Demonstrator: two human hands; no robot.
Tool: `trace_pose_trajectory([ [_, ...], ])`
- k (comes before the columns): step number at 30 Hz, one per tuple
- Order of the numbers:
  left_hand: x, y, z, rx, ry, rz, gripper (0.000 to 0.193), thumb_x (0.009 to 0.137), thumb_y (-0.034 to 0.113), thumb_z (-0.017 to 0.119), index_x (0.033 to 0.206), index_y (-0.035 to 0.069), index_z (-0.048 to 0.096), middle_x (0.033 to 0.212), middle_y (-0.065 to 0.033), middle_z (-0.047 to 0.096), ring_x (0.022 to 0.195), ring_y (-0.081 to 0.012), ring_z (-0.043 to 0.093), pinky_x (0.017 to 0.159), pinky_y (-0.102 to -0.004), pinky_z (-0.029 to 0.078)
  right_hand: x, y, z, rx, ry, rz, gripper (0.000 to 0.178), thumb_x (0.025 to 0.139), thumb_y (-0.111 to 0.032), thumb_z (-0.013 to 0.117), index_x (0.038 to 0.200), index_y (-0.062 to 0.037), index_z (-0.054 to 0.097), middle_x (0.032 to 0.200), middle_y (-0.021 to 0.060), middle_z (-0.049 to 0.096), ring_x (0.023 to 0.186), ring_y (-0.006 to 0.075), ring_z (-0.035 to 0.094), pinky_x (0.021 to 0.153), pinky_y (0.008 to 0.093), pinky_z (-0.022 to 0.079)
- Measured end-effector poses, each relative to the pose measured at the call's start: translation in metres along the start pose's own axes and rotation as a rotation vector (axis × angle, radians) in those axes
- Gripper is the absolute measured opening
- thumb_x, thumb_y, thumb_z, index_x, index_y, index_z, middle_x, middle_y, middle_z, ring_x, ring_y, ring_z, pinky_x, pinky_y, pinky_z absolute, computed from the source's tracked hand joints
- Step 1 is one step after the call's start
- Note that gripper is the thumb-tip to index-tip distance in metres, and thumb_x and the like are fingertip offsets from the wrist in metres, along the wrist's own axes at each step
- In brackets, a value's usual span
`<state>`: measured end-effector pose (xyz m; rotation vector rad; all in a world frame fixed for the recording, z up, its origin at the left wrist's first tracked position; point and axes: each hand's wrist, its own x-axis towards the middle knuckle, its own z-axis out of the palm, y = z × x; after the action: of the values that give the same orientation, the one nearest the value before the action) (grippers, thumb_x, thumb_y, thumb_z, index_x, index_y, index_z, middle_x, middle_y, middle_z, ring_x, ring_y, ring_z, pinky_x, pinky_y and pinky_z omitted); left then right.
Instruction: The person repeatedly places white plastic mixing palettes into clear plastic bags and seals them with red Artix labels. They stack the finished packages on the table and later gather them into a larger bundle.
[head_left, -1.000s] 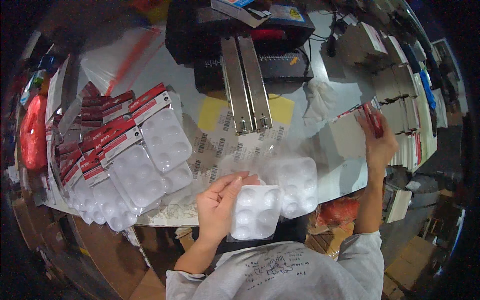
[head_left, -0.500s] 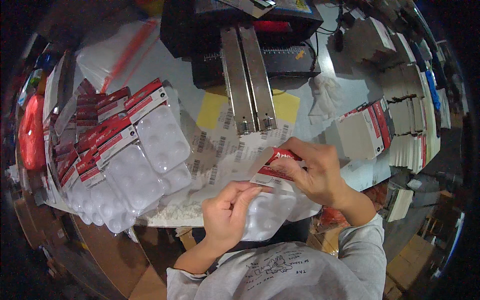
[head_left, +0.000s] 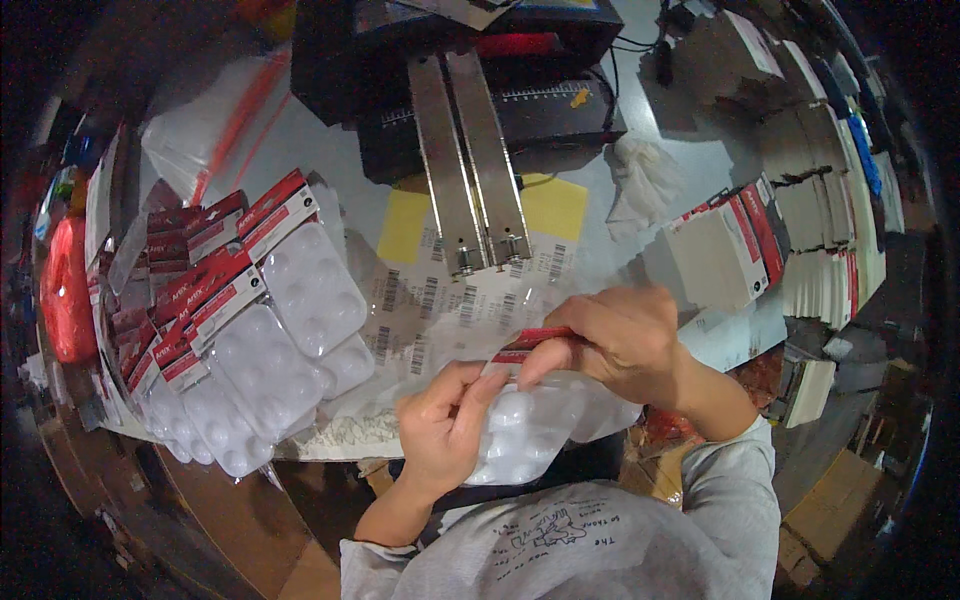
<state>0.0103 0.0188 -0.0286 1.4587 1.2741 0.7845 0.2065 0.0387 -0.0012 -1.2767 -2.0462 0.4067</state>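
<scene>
Pinching the palette (head_left: 515,440) near its upper left corner, the left hand (head_left: 440,428) shows in the lower middle of the head view, thumb against fingers; whether film, card or rim lies in that pinch I cannot tell. The right hand (head_left: 625,340), right of centre, has a narrow grip on the red and white card (head_left: 530,345), thumb in front and fingers curled behind, right at the palette's top edge. A second palette (head_left: 605,408) sits beneath the right wrist, just beside the first.

The palette is white, thin and moulded with round wells, so it should be light and fairly stiff, though a hard squeeze might crease or crack it. It seems to sit in clear film, likely slippery and floppy at the mouth. The card looks thin and bends easily; it is best held by its ends, with the fold kept flat. For the palette, a light pinch on the flat rim at a top corner, clear of the wells, should serve best.

At left of the frame, carded packs (head_left: 265,360) overlap in a pile; sliding one by its film could drag its neighbours. At right, more cards (head_left: 725,250) stand in a block, probably easiest to take singly from an end.
</scene>
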Motion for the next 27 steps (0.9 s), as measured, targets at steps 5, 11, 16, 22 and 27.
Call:
trace_pose_trajectory([
  [5,0.000,-0.012,-0.003,-0.174,0.234,-0.015,0.014,0.083,0.011,0.061,0.081,-0.003,0.062,0.061,-0.0016,0.055,0.056,-0.0054,0.044,0.050,-0.0204,0.035,-0.012,0.010,-0.014,0.435,-0.101,0.719,0.019,0.079,-0.022,0.064,0.080,-0.0040,0.067,0.066,0.0066,0.062,0.052,0.0138,0.060,0.048,0.0248,0.046],
  [11,-0.002,-0.023,-0.003,-0.256,0.282,-0.165,0.019,0.086,0.013,0.057,0.077,-0.003,0.059,0.064,0.0009,0.053,0.059,-0.0054,0.040,0.053,-0.0205,0.034,-0.033,0.009,-0.012,0.875,-0.378,0.994,0.023,0.081,-0.018,0.061,0.085,0.0041,0.065,0.075,0.0088,0.065,0.059,0.0119,0.061,0.048,0.0228,0.046],
  [16,-0.004,-0.019,-0.003,-0.280,0.178,-0.161,0.020,0.089,0.014,0.051,0.077,-0.002,0.054,0.068,0.0000,0.050,0.064,-0.0060,0.039,0.060,-0.0210,0.035,-0.034,0.006,-0.002,1.009,-0.338,1.063,0.021,0.083,-0.018,0.058,0.081,0.0027,0.062,0.070,0.0082,0.063,0.060,0.0127,0.061,0.048,0.0231,0.047],
  [22,0.041,-0.022,0.004,-0.072,0.234,-0.103,0.022,0.091,0.015,0.046,0.076,0.000,0.048,0.068,-0.0018,0.047,0.066,-0.0082,0.039,0.062,-0.0229,0.037,-0.004,0.019,0.021,1.043,-0.029,1.050,0.015,0.086,-0.011,0.054,0.083,0.0030,0.058,0.070,0.0079,0.061,0.057,0.0141,0.060,0.049,0.0229,0.046],
  [27,0.055,-0.038,0.005,-0.082,0.251,-0.090,0.021,0.091,0.014,0.045,0.075,0.000,0.045,0.067,-0.0018,0.044,0.065,-0.0088,0.037,0.061,-0.0225,0.034,-0.007,0.034,0.034,1.073,0.030,1.019,0.015,0.087,-0.011,0.053,0.086,0.0028,0.059,0.071,0.0080,0.061,0.058,0.0140,0.061,0.050,0.0244,0.047],
])
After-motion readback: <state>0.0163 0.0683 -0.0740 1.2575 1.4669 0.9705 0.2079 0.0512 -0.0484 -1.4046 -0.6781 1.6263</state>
